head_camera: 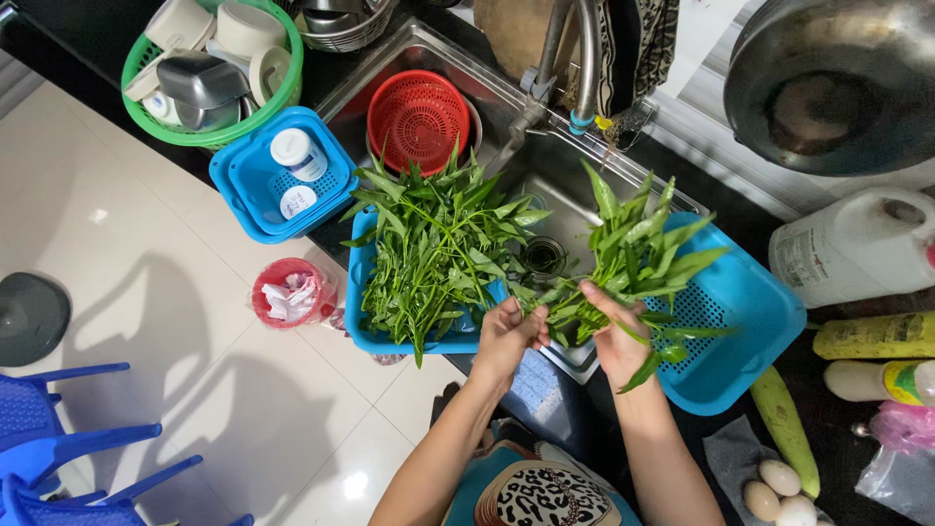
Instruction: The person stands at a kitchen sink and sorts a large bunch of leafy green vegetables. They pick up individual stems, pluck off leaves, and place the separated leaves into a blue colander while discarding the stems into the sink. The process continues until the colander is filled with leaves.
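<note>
My right hand [616, 341] grips a bunch of long-leafed green vegetable stalks [638, 255] and holds it over the sink [560, 170], partly above a blue perforated basket [740, 321]. My left hand [506, 329] pinches the stem ends of the same bunch. Just left of that hand, a large pile of the same greens [433, 244] fills another blue basket [362, 326] on the sink's left edge.
A red colander [419, 115] sits in the sink under the tap [575, 58]. A green basket of dishes [209, 68] and a small blue basket [278, 180] stand at left. A wok [838, 83], white jug [857, 244], gourd [784, 424] and eggs [779, 487] lie at right. Blue chairs [58, 438] stand on the floor.
</note>
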